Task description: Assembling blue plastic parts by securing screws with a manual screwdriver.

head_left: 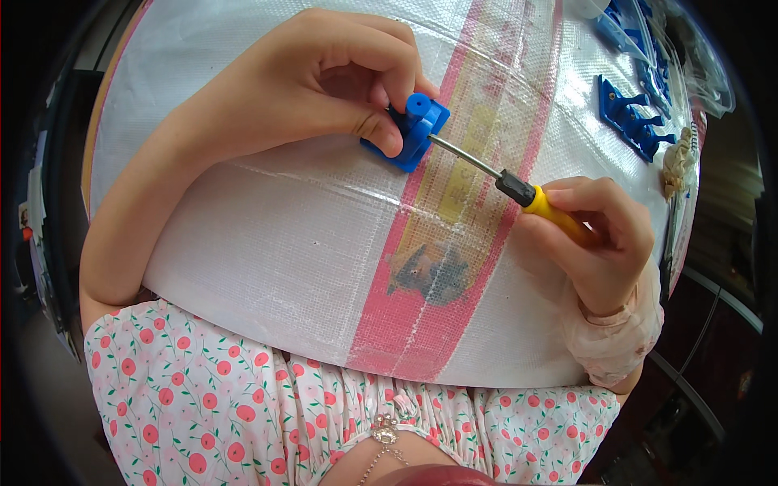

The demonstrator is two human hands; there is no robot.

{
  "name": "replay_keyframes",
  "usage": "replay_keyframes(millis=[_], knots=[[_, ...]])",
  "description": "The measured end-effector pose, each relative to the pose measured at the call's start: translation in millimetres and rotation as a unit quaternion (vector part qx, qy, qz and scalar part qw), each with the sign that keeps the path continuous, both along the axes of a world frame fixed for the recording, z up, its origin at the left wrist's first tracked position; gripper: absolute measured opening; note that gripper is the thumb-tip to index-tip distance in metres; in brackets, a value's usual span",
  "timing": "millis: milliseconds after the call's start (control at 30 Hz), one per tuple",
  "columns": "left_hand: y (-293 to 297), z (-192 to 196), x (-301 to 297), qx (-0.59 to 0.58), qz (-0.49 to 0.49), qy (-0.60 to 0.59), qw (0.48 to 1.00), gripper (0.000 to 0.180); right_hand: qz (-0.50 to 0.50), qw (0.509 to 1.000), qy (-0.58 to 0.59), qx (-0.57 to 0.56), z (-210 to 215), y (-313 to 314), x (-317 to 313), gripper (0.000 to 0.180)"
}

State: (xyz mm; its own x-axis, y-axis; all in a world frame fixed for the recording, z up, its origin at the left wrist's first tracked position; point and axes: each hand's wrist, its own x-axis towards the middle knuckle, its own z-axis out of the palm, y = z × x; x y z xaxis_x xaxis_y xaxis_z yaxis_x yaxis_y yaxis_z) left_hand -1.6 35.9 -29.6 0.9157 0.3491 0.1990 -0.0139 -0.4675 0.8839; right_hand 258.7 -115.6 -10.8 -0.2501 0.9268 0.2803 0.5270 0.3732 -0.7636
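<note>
Between the thumb and fingers of my left hand (324,85) is a small blue plastic bracket (415,134) with a flat base and a round knob on top. My right hand (596,235) is wrapped round the handle of a screwdriver (559,215), yellow with a black collar. Its metal shaft points up and to the left, and the tip meets the right side of the bracket. Whether a screw sits at the tip is too small to make out. A pale, thin cover is round my right wrist.
A round table (267,243) is covered in white woven plastic sheeting with a pink and yellow printed band. At the far right lie a blue rack of hooks (632,117), more blue parts (636,40), clear plastic bags (705,73) and a crumpled beige thing (678,166).
</note>
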Motion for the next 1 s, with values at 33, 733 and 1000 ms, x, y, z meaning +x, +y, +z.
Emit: replay_keyframes(millis=[33, 733, 1000], knots=[[-0.2, -0.9, -0.3, 0.002, 0.001, 0.001, 1.0, 0.018, 0.01, 1.0, 0.006, -0.002, 0.2, 1.3, 1.1, 0.024], [-8.2, 12.5, -4.2, -0.234, -0.005, 0.012, 0.972, 0.02, -0.006, 0.96, 0.124, -0.249, 11.9, -1.6, -6.6, 0.023], [-4.6, 3.6, -3.8, -0.142, -0.014, -0.001, 0.99, 0.021, -0.022, 0.931, 0.181, -0.316, 20.3, 2.0, -8.9, 0.024]])
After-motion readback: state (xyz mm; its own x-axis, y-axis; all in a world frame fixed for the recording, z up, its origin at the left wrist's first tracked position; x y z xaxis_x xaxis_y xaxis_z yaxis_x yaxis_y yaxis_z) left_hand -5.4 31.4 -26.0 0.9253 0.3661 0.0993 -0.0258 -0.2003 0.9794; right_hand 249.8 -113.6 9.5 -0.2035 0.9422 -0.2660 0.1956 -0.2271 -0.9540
